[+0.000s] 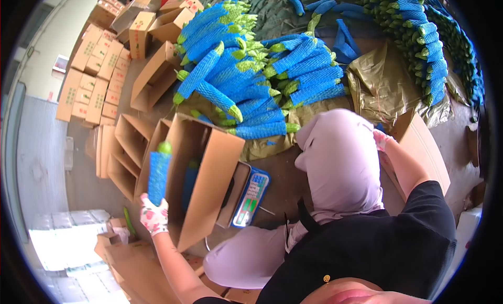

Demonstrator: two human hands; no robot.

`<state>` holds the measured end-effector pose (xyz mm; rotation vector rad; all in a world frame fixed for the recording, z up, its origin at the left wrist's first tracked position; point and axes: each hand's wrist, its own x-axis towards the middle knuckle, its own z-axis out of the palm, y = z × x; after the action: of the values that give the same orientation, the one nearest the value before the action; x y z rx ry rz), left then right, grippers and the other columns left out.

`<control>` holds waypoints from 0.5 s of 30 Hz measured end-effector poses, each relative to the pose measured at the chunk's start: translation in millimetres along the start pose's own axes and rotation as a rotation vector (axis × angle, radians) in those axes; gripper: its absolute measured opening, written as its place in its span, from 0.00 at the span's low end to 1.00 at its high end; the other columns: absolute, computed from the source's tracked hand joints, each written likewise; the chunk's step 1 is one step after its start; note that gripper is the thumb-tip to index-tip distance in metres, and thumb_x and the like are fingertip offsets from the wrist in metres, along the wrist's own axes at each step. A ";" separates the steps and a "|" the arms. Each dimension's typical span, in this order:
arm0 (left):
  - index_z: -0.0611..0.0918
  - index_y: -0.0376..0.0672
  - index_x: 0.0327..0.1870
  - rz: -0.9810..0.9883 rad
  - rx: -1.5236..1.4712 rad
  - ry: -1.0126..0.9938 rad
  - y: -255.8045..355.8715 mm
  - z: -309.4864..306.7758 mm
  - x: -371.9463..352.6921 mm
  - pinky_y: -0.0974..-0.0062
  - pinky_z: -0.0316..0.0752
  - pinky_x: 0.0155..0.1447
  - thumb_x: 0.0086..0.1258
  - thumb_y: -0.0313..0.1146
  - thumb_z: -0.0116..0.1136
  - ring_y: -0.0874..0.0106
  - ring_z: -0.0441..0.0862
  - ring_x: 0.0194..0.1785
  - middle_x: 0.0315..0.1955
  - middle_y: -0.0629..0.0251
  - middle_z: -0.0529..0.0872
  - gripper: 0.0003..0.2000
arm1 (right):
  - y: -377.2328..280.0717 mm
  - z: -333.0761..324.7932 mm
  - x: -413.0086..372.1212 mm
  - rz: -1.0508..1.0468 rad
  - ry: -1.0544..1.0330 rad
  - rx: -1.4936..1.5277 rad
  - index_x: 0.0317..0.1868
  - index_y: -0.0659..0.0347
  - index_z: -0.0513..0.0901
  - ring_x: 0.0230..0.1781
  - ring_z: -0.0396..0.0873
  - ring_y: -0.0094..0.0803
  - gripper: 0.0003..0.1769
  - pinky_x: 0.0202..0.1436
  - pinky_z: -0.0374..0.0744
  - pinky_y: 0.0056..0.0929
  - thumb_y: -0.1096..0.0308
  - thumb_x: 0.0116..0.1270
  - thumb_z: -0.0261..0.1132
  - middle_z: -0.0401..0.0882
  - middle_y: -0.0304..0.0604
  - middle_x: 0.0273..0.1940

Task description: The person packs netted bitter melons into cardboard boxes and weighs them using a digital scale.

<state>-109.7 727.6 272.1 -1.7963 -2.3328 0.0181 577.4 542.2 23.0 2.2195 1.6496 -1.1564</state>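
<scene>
"What's in the left hand (154, 215)?"

"A long green vegetable in a blue mesh sleeve (159, 173), gripped at its lower end by fingers in a white floral glove. It's at the side of the open brown cardboard box (212, 186)."

"And the right hand (383, 140)?"

"Gloved too, by the tan cardboard carton (423, 147) beyond the mauve-clad knee (340, 157). I can't tell whether it's gripping anything."
</scene>
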 end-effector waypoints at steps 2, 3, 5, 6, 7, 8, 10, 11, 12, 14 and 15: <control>0.69 0.48 0.61 -0.027 -0.286 0.060 3.1 -21.7 -19.8 0.61 0.77 0.50 0.58 0.40 0.65 0.56 0.83 0.45 0.46 0.51 0.83 0.29 | -7.5 -11.7 4.1 -0.051 0.041 0.019 0.46 0.55 0.83 0.44 0.80 0.39 0.18 0.49 0.78 0.30 0.57 0.59 0.60 0.83 0.45 0.42; 0.67 0.46 0.64 -0.020 -0.499 0.074 2.7 -30.3 -29.8 0.62 0.76 0.52 0.61 0.37 0.64 0.57 0.83 0.47 0.49 0.51 0.83 0.30 | -9.9 -20.5 6.1 -0.073 0.064 0.039 0.46 0.55 0.82 0.44 0.80 0.38 0.18 0.49 0.78 0.30 0.57 0.59 0.60 0.83 0.44 0.42; 0.65 0.43 0.67 0.100 -0.802 0.195 17.6 -48.5 -54.0 0.66 0.75 0.55 0.64 0.32 0.62 0.63 0.82 0.49 0.50 0.54 0.82 0.30 | -19.1 -40.9 8.1 -0.122 0.106 0.119 0.47 0.55 0.82 0.45 0.80 0.37 0.17 0.50 0.78 0.30 0.58 0.60 0.61 0.83 0.44 0.43; 0.63 0.40 0.68 0.126 -0.902 0.199 18.0 -49.4 -63.9 0.66 0.76 0.53 0.65 0.33 0.60 0.63 0.82 0.47 0.50 0.55 0.81 0.30 | -24.6 -54.7 6.1 -0.141 0.132 0.186 0.47 0.56 0.82 0.45 0.80 0.37 0.17 0.50 0.78 0.30 0.59 0.60 0.61 0.83 0.44 0.43; 0.61 0.38 0.69 0.167 -1.010 0.212 19.2 -49.9 -70.8 0.66 0.76 0.50 0.67 0.34 0.59 0.64 0.82 0.45 0.50 0.56 0.81 0.31 | -29.0 -66.8 2.7 -0.168 0.148 0.259 0.48 0.56 0.82 0.45 0.80 0.36 0.17 0.51 0.78 0.30 0.59 0.60 0.61 0.83 0.43 0.44; 0.62 0.39 0.69 0.192 -1.199 0.171 18.7 -46.7 -77.8 0.67 0.77 0.49 0.67 0.33 0.58 0.65 0.82 0.44 0.48 0.56 0.81 0.30 | -34.5 -76.8 -1.6 -0.199 0.159 0.344 0.48 0.56 0.81 0.46 0.80 0.35 0.17 0.51 0.78 0.30 0.60 0.60 0.62 0.82 0.43 0.44; 0.63 0.40 0.68 0.148 -1.421 0.072 24.4 -52.3 -97.4 0.69 0.78 0.47 0.66 0.30 0.58 0.66 0.82 0.42 0.46 0.56 0.80 0.28 | -44.8 -94.2 -7.0 -0.271 0.147 0.496 0.49 0.56 0.81 0.46 0.79 0.34 0.17 0.52 0.77 0.30 0.60 0.61 0.62 0.82 0.43 0.45; 0.64 0.40 0.66 0.109 -1.527 0.034 24.4 -45.8 -101.3 0.68 0.79 0.47 0.66 0.30 0.58 0.65 0.82 0.41 0.46 0.55 0.80 0.27 | -52.1 -98.7 -8.6 -0.301 0.143 0.584 0.49 0.56 0.81 0.47 0.79 0.34 0.17 0.52 0.77 0.30 0.61 0.61 0.62 0.82 0.42 0.45; 0.65 0.40 0.65 0.118 -1.541 0.018 26.5 -43.4 -106.5 0.67 0.79 0.47 0.65 0.29 0.57 0.65 0.82 0.41 0.45 0.55 0.81 0.27 | -59.3 -102.9 -8.6 -0.333 0.125 0.649 0.49 0.56 0.81 0.47 0.79 0.33 0.17 0.53 0.77 0.30 0.61 0.61 0.63 0.82 0.42 0.45; 0.67 0.40 0.63 0.177 -1.616 -0.067 30.6 -39.3 -111.7 0.68 0.80 0.46 0.65 0.30 0.57 0.65 0.83 0.40 0.45 0.55 0.81 0.25 | -70.9 -112.6 -5.7 -0.407 0.087 0.754 0.50 0.56 0.80 0.48 0.79 0.32 0.17 0.53 0.77 0.30 0.62 0.62 0.63 0.82 0.42 0.46; 0.68 0.40 0.63 0.187 -1.607 -0.094 31.4 -32.1 -111.4 0.68 0.80 0.45 0.64 0.31 0.58 0.66 0.83 0.39 0.44 0.55 0.81 0.25 | -75.0 -115.4 -3.5 -0.437 0.063 0.804 0.51 0.57 0.80 0.48 0.79 0.32 0.17 0.54 0.77 0.30 0.63 0.62 0.64 0.82 0.41 0.46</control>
<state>-47.3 625.6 283.1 -2.4048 -2.1731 -2.2910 568.5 629.6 129.0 2.3457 2.0054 -2.2045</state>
